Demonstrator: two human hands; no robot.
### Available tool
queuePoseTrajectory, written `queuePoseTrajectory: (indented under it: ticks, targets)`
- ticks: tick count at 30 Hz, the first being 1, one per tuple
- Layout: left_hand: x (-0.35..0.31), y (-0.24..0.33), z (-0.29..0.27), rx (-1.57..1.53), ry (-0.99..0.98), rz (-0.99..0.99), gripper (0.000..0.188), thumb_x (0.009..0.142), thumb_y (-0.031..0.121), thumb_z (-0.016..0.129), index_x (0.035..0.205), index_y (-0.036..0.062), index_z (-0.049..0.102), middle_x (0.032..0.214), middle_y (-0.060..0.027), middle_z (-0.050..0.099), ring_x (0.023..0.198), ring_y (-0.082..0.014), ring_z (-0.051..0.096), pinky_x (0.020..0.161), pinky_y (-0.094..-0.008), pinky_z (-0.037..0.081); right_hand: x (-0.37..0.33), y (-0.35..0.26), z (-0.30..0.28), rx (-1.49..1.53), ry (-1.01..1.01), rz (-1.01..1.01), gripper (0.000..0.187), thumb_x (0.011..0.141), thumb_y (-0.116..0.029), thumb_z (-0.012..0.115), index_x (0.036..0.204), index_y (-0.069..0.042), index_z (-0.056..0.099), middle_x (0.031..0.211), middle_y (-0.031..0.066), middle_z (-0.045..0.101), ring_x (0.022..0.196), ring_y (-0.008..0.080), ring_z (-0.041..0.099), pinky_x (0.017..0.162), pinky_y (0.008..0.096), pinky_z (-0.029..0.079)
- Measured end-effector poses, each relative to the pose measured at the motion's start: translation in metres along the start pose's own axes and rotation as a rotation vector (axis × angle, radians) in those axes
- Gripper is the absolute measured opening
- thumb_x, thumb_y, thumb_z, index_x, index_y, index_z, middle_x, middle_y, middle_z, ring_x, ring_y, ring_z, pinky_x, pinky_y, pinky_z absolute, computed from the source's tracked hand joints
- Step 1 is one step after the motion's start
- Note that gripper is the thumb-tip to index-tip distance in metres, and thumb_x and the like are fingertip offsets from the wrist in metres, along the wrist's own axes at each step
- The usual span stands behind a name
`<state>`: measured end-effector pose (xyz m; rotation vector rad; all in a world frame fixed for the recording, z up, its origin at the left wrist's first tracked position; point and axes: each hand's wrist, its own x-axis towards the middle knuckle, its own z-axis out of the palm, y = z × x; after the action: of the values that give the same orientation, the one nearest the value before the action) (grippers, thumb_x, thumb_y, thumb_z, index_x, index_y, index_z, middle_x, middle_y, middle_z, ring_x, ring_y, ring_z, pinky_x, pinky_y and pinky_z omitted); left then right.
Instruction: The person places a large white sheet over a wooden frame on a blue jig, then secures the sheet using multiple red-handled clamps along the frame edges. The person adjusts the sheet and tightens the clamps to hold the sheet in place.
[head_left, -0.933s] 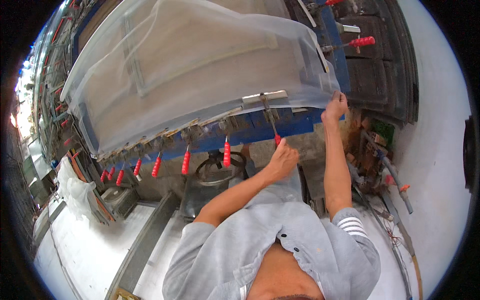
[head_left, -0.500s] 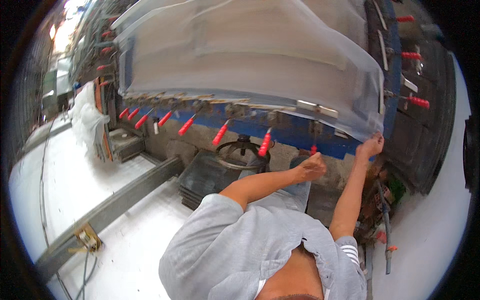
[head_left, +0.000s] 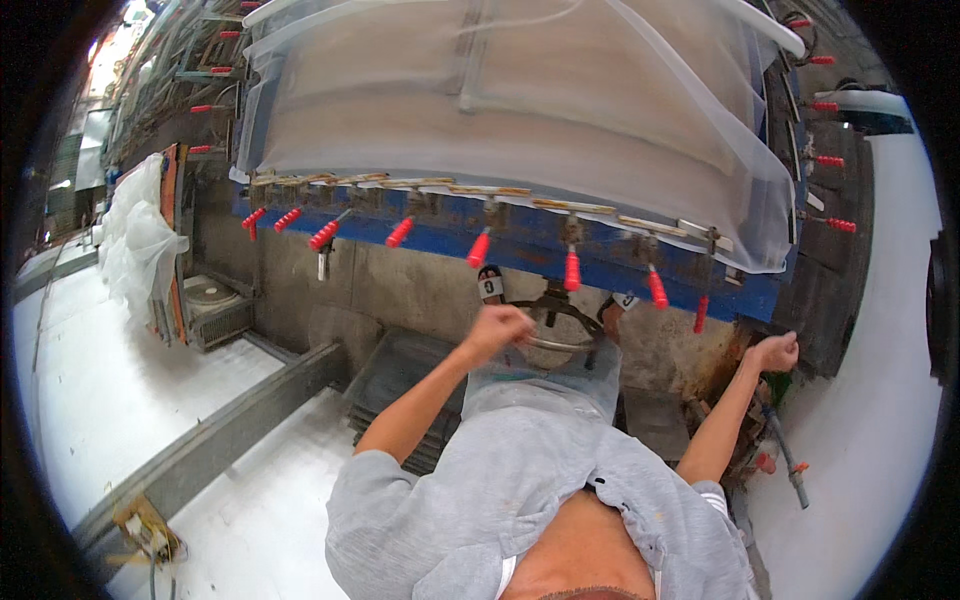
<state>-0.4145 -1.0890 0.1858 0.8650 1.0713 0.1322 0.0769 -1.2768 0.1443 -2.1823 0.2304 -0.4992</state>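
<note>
A white mesh sheet lies stretched over a blue metal frame. A row of clamps with red handles hangs along the frame's near edge. My left hand is a closed fist below that edge, just left of a round metal ring, with nothing visible in it. My right hand is curled shut under the frame's right corner, below the last red handle. It is apart from the mesh. My sandalled feet show under the frame.
A grey metal beam runs across the white floor at left. A dark grated tray sits under my left arm. White bagged bundles stand at far left. More red-handled clamps line the frame's right side. Tools lie by the right corner.
Both hands have dropped away from the frame's edge. My right hand has let go of the mesh corner, my left has left the clamps. The view has swung left.
</note>
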Motion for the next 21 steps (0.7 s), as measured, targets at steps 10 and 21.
queuePoseTrajectory:
  ticks: [10, 21]
  targets:
    - [0.135, 0.034, -0.128, -0.476, 0.511, 0.211, 0.027, 0.087, 0.028, 0.062, 0.089, 0.0012, 0.059, 0.077, -0.0071, 0.064, 0.064, -0.0158, 0.061, 0.050, -0.0294, 0.049, -0.415, -0.212, -0.058, 0.123, -1.599, 0.790, 0.062, 0.085, -0.039, 0.061, 0.128, 0.003, 0.045, 0.119, 0.0208, 0.051, 0.104, 0.0290, 0.054, 0.075, 0.0398, 0.052]
    - [0.160, 0.032, -0.139, -0.545, 0.454, 0.149, 0.016, 0.087, 0.013, 0.055, 0.087, -0.0021, 0.057, 0.075, -0.0113, 0.063, 0.062, -0.0193, 0.063, 0.048, -0.0305, 0.050, -0.506, -0.128, -0.004, -0.270, -1.128, -0.642, 0.028, 0.092, -0.025, 0.046, 0.083, 0.001, 0.052, 0.065, 0.0218, 0.059, 0.057, 0.0413, 0.057, 0.048, 0.0489, 0.044]
